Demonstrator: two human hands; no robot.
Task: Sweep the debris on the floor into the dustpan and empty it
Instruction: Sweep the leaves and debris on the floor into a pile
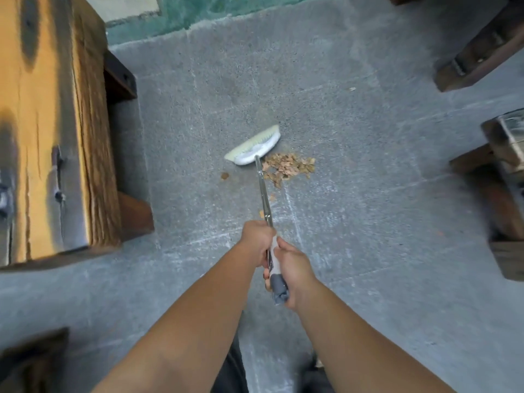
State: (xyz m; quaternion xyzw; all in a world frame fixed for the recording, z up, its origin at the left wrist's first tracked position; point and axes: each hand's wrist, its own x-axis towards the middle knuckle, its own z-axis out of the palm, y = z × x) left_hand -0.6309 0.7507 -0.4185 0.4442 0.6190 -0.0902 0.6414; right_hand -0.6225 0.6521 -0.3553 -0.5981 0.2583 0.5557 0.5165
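A broom with a white head and pale green bristles (253, 147) rests on the grey floor, its metal shaft (263, 194) running back toward me. My left hand (256, 238) grips the shaft higher up. My right hand (292, 269) holds the grey end grip just behind it. A pile of brown debris (287, 167) lies right beside the broom head, on its near right side. A few loose bits (224, 176) lie to the left of the shaft, and one stray piece (352, 89) sits farther off. No dustpan is in view.
A heavy wooden table (48, 123) stands at the left, its base (133, 214) reaching into the floor. Dark wooden furniture (482, 55) is at the upper right, more wooden furniture (502, 180) at the right edge. A green patch of floor (198, 9) lies beyond.
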